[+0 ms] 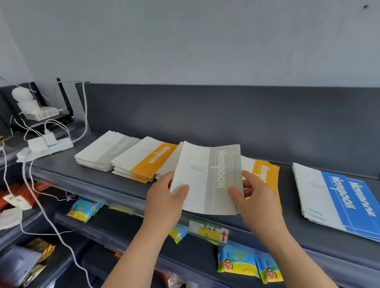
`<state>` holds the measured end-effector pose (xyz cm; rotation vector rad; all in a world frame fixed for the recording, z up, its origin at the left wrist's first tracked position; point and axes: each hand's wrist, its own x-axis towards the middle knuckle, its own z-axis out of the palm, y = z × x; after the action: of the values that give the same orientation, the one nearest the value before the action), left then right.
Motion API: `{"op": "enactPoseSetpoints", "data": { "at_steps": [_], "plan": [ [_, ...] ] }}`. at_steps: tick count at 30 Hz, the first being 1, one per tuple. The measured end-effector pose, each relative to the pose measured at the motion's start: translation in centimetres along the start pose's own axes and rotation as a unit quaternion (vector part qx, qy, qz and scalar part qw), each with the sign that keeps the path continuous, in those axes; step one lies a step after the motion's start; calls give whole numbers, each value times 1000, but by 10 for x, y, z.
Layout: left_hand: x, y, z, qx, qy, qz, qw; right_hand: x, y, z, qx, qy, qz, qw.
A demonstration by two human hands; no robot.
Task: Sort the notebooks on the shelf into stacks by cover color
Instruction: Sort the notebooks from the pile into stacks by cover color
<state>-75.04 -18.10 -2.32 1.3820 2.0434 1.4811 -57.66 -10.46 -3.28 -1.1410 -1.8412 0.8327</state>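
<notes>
A grey-banded notebook (208, 178) is lifted just above the dark shelf (112, 186). My left hand (165, 199) grips its left edge and my right hand (254, 197) pinches its lower right corner. Under it lies a mixed pile with orange-banded notebooks (266, 177) showing to the right. A grey stack (104, 152) sits at the left, an orange stack (144, 163) beside it, and a blue stack (339, 200) at the far right.
A white power strip (45, 148) with plugs and trailing cables lies at the shelf's left end, with a router (42, 113) behind it. Lower shelves hold colourful snack packets (237, 261). A price tag (208, 230) hangs on the shelf's front edge.
</notes>
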Motion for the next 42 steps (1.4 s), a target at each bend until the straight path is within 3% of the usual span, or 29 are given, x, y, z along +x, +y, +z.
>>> {"op": "enactPoseSetpoints", "data": {
  "at_steps": [19,30,37,42],
  "plan": [
    [137,-103,-96,34,66,-38,996,124,-53,166,-11,-62,-40,997],
    [226,-178,-179,52,47,-18,997,171,-102,290,-35,-44,-15,998],
    [266,-218,-218,95,10,-24,995,185,-122,350,-148,-29,14,988],
    [280,-240,-228,151,-12,-10,988,184,-132,371,-298,-53,9,953]
  ]
}}
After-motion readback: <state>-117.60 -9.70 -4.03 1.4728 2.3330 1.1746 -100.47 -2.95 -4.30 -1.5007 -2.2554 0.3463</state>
